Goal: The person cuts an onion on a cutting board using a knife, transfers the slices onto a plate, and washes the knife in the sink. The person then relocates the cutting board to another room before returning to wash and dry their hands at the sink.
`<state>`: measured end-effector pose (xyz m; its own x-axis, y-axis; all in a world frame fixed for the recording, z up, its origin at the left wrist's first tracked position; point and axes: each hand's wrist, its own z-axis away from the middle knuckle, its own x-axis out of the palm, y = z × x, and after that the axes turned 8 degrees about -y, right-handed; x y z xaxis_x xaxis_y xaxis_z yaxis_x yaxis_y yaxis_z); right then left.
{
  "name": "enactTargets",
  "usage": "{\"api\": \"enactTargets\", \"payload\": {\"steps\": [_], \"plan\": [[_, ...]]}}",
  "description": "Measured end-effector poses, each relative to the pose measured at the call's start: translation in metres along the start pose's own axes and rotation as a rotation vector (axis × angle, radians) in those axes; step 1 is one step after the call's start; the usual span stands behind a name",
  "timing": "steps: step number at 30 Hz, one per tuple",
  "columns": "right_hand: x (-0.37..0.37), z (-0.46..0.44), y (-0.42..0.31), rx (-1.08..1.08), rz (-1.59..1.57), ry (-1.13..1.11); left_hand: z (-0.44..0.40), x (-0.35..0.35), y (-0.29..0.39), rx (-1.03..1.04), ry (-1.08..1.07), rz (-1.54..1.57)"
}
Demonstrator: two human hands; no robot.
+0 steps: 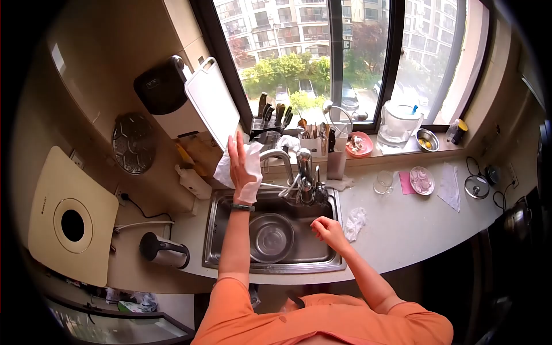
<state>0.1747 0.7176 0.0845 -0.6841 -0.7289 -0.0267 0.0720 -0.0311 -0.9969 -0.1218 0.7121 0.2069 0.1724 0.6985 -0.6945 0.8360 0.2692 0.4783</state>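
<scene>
My left hand [236,167] is raised over the back left of the sink, fingers pointing up. A thin white cloth [251,164] hangs around its palm and both sides; it could be paper towel. Just behind the fingers, a white cutting board [213,100] leans tilted against the left wall. Over the right part of the steel sink [342,261], my right hand [329,232] hovers with its fingers curled in, nothing visible in them. Below, a round metal basin [271,237] lies in the sink. The faucet [305,164] stands between the hands, at the back.
A knife block [269,123] and a cutlery holder [313,144] line the sill. Right of the sink are a crumpled white cloth [355,223], a glass cup [383,183], a plate of sliced food [422,181] and a pot lid [477,187]. An electric kettle [165,251] stands left.
</scene>
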Motion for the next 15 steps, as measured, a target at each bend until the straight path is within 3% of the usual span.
{"api": "enactTargets", "payload": {"steps": [2,3,5,7,10,15], "plan": [[-0.015,-0.004,0.001,0.044,0.011,-0.048,-0.011,0.022,-0.012,0.009,-0.296,-0.378],[-0.027,-0.010,0.004,0.046,0.019,-0.029,-0.016,0.024,-0.016,-0.086,-0.452,-0.244],[-0.051,-0.023,0.007,0.077,0.094,0.114,-0.019,0.022,-0.023,-0.053,-0.426,-0.037],[-0.074,-0.042,0.006,0.013,0.224,0.241,-0.015,0.014,-0.021,0.080,-0.178,-0.264],[-0.110,-0.086,0.006,-0.208,0.484,0.391,0.001,-0.017,0.001,0.153,0.082,-0.068],[-0.130,-0.170,-0.046,-0.371,0.700,0.438,0.075,-0.028,0.018,0.269,0.082,0.218]]}}
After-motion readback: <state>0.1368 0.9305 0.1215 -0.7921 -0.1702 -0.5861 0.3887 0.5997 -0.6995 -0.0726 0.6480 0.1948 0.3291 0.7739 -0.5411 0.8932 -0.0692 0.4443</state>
